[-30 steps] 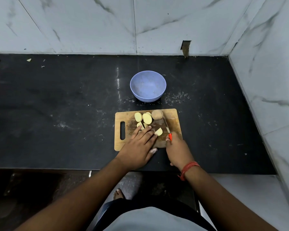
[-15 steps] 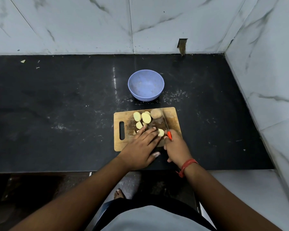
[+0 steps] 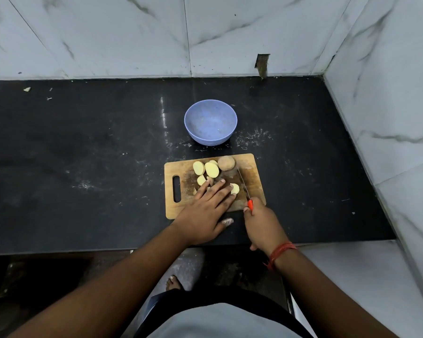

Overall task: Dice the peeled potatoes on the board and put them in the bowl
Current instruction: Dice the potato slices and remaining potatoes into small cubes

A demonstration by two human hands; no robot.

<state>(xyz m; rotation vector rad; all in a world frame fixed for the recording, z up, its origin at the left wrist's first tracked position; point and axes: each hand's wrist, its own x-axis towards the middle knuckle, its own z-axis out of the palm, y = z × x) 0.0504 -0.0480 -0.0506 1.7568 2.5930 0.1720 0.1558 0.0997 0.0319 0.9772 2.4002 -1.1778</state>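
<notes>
Left hand flat with straight fingers on potato piece atop wooden cutting board, right hand gripping orange-handled knife, blue bowl beyond on black table

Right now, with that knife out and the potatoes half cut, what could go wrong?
The left hand lies flat on the board, fingertips at the potato piece beside the knife that the right hand grips; a slip could nick them. The whole potato at the cutting board edge might roll off.
</notes>
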